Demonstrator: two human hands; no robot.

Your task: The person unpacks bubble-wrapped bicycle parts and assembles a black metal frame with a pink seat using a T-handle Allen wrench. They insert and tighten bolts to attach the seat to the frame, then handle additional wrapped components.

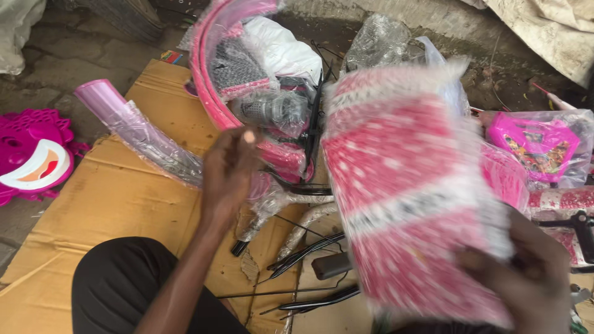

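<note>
Plastic-wrapped pink panel [411, 198], dotted white and blurred, fills the view from centre out to four o'clock, held up off the ground by the right hand [532, 278], whose fingers clamp its lower corner at five o'clock so the flat face tilts toward the person. Left hand [230, 168] hovers just left of centre with fingers bunched loosely together, whether pinching film I cannot tell, above wrapped pink frame tubing [213, 80] and a lilac mudguard [133, 130] at ten o'clock, all resting on flattened cardboard [111, 204] that keeps them off the dirt.
</note>
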